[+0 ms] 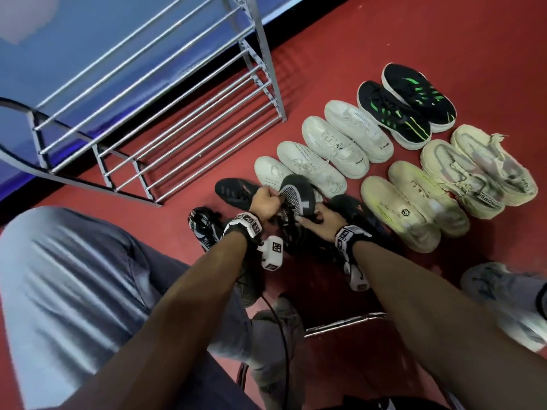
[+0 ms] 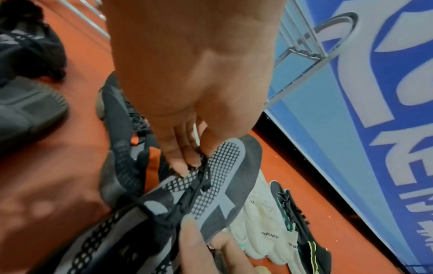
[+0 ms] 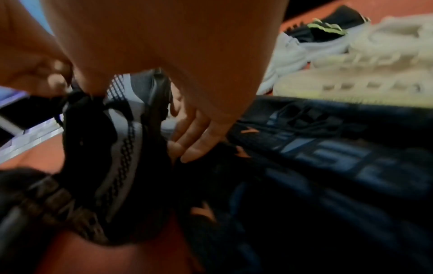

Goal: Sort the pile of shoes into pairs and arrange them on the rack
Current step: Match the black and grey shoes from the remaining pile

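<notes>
Left hand (image 1: 265, 202): fingers curled, pinching the black laces of a black-and-grey mesh shoe (image 1: 296, 196) lifted above the red floor (image 1: 384, 39), toe pointing away from the person. Right hand (image 1: 321, 221): fingers extended and fairly straight, touching the shoe's near right side; whether the thumb grips cannot be told. Matching mesh shoe (image 1: 204, 230) on the floor near the left wrist. Left wrist view alone shows the fingertips (image 2: 185, 163) closing on the lace knot and the dotted grey panels of the upper. Right wrist view, dark and blurred, shows a black shoe with orange marks (image 3: 316, 139) lying just right of the held shoe. Head view alone gives the layout: white pairs (image 1: 325, 146), black-and-green pair (image 1: 408, 105) and cream pairs (image 1: 444, 179) lined up on the floor to the right; metal rack (image 1: 165, 99) far left, its tiers bare. Rack's left end cut off by the frame edge; heel of the held shoe hidden behind the wrists
</notes>
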Demonstrator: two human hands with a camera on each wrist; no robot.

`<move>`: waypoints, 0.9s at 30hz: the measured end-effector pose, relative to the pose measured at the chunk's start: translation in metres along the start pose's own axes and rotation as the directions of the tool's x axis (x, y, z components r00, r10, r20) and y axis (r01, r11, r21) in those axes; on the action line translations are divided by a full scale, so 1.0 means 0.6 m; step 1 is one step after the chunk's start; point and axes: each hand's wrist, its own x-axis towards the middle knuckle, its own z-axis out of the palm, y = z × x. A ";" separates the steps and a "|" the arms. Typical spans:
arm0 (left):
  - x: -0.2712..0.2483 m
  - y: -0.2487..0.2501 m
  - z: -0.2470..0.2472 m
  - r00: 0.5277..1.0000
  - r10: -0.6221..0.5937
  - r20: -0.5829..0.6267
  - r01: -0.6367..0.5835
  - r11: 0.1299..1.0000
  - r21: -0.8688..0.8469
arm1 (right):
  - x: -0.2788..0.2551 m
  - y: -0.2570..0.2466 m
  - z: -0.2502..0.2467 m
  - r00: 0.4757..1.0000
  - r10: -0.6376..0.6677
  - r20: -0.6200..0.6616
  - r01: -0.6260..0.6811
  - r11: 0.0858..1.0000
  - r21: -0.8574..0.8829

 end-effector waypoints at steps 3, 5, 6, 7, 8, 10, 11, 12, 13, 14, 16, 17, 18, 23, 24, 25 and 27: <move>-0.013 0.009 -0.012 0.998 -0.064 -0.010 0.060 0.973 -0.221 | 0.029 -0.005 0.033 1.000 0.020 -0.009 -0.019 0.998 0.054; -0.035 0.013 -0.013 0.993 -0.110 0.049 0.119 0.955 -0.273 | 0.038 0.004 0.044 1.000 0.010 -0.006 -0.009 0.998 0.070; -0.042 0.004 -0.012 0.986 -0.144 0.079 0.159 0.957 -0.242 | 0.038 0.007 0.046 1.000 0.013 -0.011 -0.012 0.995 0.103; -0.040 -0.014 -0.013 0.981 -0.176 0.084 0.190 0.958 -0.214 | 0.037 0.010 0.047 0.999 0.028 -0.033 -0.023 0.993 0.118; -0.040 -0.031 -0.013 0.982 -0.181 0.055 0.187 0.973 -0.137 | 0.036 0.010 0.044 0.997 0.046 -0.063 -0.037 0.991 0.128; -0.041 -0.063 -0.018 0.987 -0.163 0.003 0.162 0.985 0.053 | 0.034 0.015 0.039 0.987 0.094 -0.127 -0.074 0.986 0.152; -0.039 -0.080 -0.016 0.990 -0.138 -0.001 0.137 0.983 0.124 | 0.032 0.015 0.033 0.981 0.115 -0.156 -0.089 0.982 0.165; -0.045 -0.088 -0.012 0.988 -0.152 0.029 0.146 0.979 0.143 | 0.031 0.017 0.028 0.974 0.132 -0.182 -0.101 0.980 0.170; -0.042 -0.104 -0.003 0.976 -0.205 0.069 0.196 0.973 0.124 | 0.028 0.017 0.021 0.969 0.142 -0.201 -0.110 0.980 0.165; -0.046 -0.108 0.002 0.960 -0.262 0.095 0.254 0.963 0.092 | 0.028 0.019 0.015 0.965 0.152 -0.214 -0.118 0.979 0.164; -0.040 -0.113 0.012 0.950 -0.311 0.030 0.308 0.948 0.079 | 0.029 0.020 0.003 0.962 0.166 -0.216 -0.132 0.977 0.167; -0.035 -0.116 0.014 0.959 -0.282 -0.038 0.285 0.951 0.119 | 0.030 0.022 -0.001 0.962 0.165 -0.215 -0.132 0.978 0.162; -0.041 -0.106 0.012 0.966 -0.243 -0.087 0.255 0.951 0.173 | 0.031 0.023 -0.004 0.963 0.165 -0.214 -0.134 0.980 0.150; -0.023 -0.077 0.012 0.998 -0.021 -0.057 0.042 0.918 0.395 | 0.032 0.028 -0.013 0.960 0.199 -0.197 -0.182 0.978 0.102; -0.020 -0.071 0.013 1.000 -0.024 -0.005 0.023 0.903 0.429 | 0.034 0.027 -0.015 0.960 0.205 -0.192 -0.190 0.977 0.096; -0.019 -0.068 0.014 0.999 -0.020 0.035 0.003 0.897 0.443 | 0.036 0.026 -0.017 0.960 0.210 -0.187 -0.196 0.976 0.091; -0.018 -0.068 0.014 0.998 -0.023 0.052 -0.004 0.879 0.476 | 0.044 0.027 -0.017 0.956 0.222 -0.191 -0.210 0.974 0.084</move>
